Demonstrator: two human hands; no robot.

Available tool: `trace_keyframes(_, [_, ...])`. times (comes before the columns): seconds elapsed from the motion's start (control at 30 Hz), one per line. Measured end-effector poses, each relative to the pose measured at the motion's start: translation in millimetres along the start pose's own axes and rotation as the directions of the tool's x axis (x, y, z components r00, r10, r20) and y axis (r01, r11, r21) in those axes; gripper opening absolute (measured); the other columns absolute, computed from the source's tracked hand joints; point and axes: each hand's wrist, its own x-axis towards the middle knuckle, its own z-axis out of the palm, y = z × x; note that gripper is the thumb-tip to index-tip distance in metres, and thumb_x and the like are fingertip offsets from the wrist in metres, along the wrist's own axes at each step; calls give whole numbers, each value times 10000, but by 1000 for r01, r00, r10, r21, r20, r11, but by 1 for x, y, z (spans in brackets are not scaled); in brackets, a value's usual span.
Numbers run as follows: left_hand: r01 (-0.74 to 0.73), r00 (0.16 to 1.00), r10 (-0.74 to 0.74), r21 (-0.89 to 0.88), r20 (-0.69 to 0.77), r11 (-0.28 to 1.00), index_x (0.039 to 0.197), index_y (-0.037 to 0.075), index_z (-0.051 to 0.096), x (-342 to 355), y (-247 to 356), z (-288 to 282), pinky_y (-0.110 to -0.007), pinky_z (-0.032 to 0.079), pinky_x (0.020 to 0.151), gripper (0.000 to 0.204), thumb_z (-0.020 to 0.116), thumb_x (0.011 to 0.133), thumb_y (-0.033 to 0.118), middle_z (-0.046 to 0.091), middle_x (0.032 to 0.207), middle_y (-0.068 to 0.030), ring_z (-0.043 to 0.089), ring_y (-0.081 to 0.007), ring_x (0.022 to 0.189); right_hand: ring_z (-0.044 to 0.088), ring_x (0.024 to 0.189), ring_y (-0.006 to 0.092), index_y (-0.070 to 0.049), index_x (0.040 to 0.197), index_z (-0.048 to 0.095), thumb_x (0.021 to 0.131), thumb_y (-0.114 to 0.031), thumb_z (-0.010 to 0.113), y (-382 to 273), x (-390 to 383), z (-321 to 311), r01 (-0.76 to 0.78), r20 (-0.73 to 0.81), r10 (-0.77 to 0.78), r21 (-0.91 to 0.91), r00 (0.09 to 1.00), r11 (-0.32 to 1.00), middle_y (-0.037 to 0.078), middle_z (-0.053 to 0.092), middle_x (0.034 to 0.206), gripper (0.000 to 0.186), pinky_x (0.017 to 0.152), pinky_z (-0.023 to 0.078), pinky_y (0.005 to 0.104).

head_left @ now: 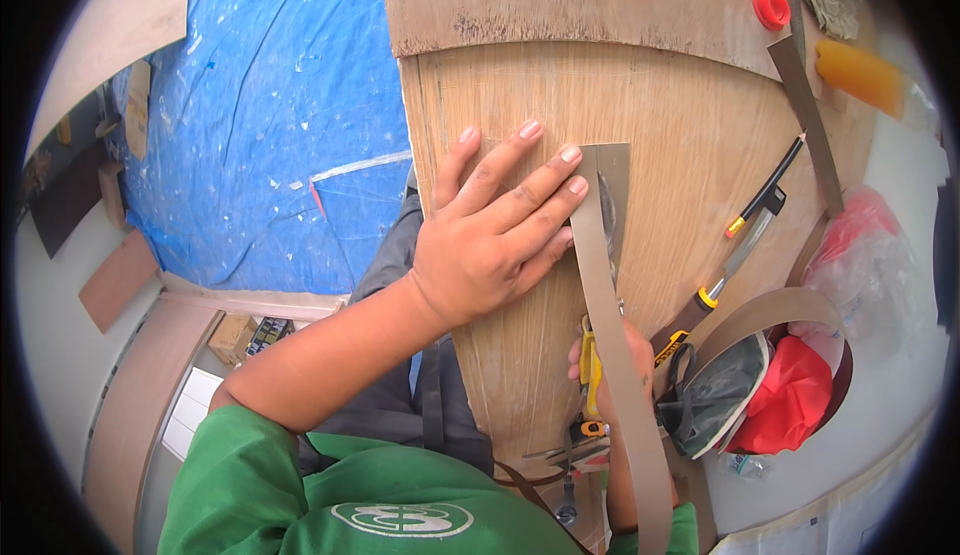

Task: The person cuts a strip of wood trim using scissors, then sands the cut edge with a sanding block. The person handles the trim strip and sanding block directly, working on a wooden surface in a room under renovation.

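My left hand (505, 215) lies flat with fingers spread on a light wood-grain board (520, 375). Its fingertips and thumb touch the edge of a long grey-brown strip (592, 245), which runs down toward my body. Under the strip's top end lies a small grey-brown piece (620, 160), with a shiny metal part showing between them. My right hand (635, 355) is lower down, partly hidden behind the strip. Its fingers are closed around a yellow-handled tool (590, 365), whose exact kind I cannot make out.
Right of the strip lie a black pencil (768, 187) and a yellow-and-black handled tool (690, 320). Beyond are a curled band (780, 300), a red-and-dark bag (790, 395), an amber bottle (858, 77) and a red cap (770, 5). Blue tarp (270, 125) covers the floor at left.
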Motion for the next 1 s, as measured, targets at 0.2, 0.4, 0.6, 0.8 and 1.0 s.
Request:
trace_keyframes(0.2, [-8, 1000, 8, -10, 1, 1000, 1323, 167, 766, -1, -2, -2, -520, 197, 1297, 402, 776, 926, 234, 695, 1463, -5, 527, -331, 1476, 549, 718, 93, 22, 1017, 635, 1117, -399, 552, -34, -5, 11, -25, 12, 24, 100, 1000, 995, 27, 616, 779, 441, 640, 472, 297])
trace_keyframes(0.4, [-3, 1000, 3, -24, 7, 1000, 1323, 170, 767, 0, -2, -3, -520, 195, 1300, 396, 779, 931, 225, 695, 1464, 1, 521, -332, 1482, 557, 714, 91, 27, 1030, 642, 1117, -404, 544, -30, -6, 6, -10, 36, 7, 87, 999, 996, 28, 623, 781, 450, 634, 471, 298])
trace_keyframes(0.6, [-15, 1000, 15, -34, -5, 999, 1321, 166, 768, 0, -1, -3, -525, 194, 1300, 399, 782, 925, 218, 695, 1463, 1, 520, -339, 1482, 565, 724, 97, 29, 1043, 649, 1119, -421, 540, -29, -6, 8, -1, 12, 0, 67, 1000, 998, 34, 628, 790, 469, 641, 472, 294])
trace_keyframes(0.8, [-15, 1000, 15, -29, -6, 999, 1322, 164, 768, -1, -3, -2, -533, 195, 1297, 402, 783, 923, 218, 697, 1459, 3, 522, -345, 1480, 560, 724, 94, 28, 1040, 655, 1122, -418, 536, -36, -2, 12, -8, 5, 8, 36, 1000, 999, 34, 635, 794, 469, 642, 472, 292])
trace_keyframes(1.0, [-19, 1000, 18, -29, -7, 999, 1324, 166, 767, -1, -3, -3, -535, 197, 1296, 401, 783, 928, 224, 702, 1451, 5, 521, -345, 1481, 547, 715, 89, 20, 1002, 648, 1118, -420, 544, -38, -4, 9, -23, 22, 22, 42, 1000, 999, 34, 630, 791, 467, 639, 471, 294])
